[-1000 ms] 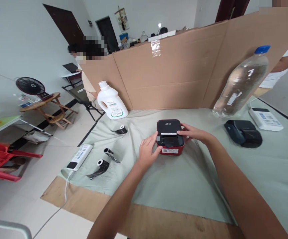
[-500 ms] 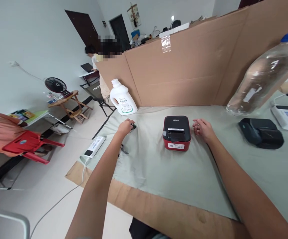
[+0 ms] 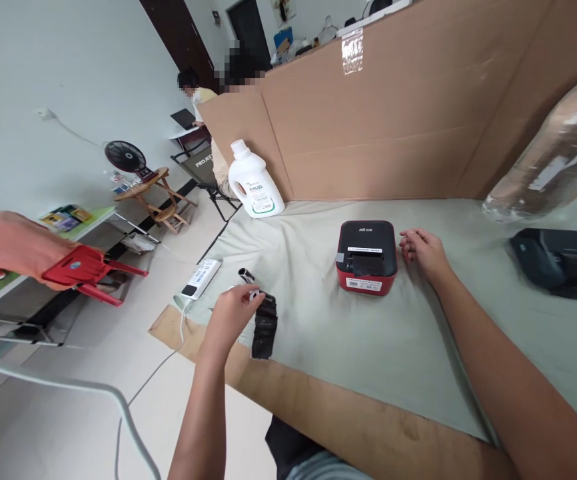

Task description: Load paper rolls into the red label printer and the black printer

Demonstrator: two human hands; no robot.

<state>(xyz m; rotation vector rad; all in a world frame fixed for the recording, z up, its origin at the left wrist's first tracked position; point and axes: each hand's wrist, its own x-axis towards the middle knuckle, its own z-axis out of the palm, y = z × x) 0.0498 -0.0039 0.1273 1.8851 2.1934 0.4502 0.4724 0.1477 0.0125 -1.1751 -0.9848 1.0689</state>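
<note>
Cardboard (image 3: 368, 127) behind white jug (image 3: 257, 183), left hand (image 3: 233, 312) pinching black roll (image 3: 265, 323), right hand (image 3: 426, 255) half-curled beside printer (image 3: 367, 258)

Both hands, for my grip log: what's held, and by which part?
The left hand holds a black roll by its white-cored end; the right hand shows nothing held.

Left grip (image 3: 233, 308) pinched, right grip (image 3: 422, 255) loosely curled, arms (image 3: 501, 360) outstretched
</note>
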